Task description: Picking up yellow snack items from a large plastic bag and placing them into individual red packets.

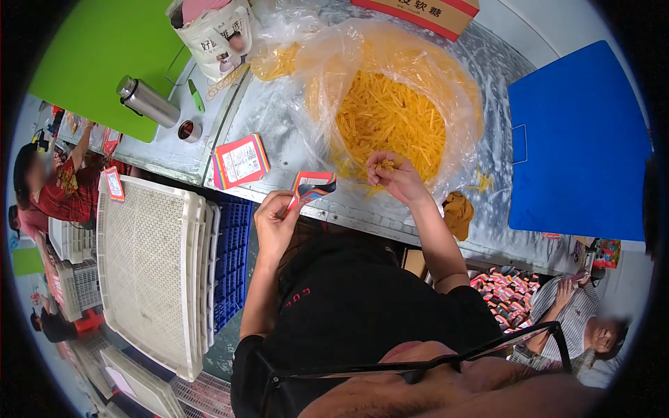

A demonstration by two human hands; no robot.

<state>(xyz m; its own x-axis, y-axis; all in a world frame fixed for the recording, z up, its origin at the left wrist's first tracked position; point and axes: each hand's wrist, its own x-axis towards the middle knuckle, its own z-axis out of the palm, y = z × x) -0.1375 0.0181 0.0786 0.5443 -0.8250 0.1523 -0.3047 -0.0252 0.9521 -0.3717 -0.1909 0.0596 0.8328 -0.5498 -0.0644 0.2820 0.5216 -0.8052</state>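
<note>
Left hand pinches an open pouch; right hand clasps yellow strips beside the strip-filled bag on the table.

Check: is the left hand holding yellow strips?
No, the left hand holds a small red packet; the yellow strips are pinched in the right hand over the bag.

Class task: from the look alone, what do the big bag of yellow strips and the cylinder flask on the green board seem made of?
Big clear bag of yellow strips: thin plastic film, glossy, crinkled and see-through. Silver cylinder flask: probably brushed metal, going by its dull grey sheen and bright highlights.
</note>
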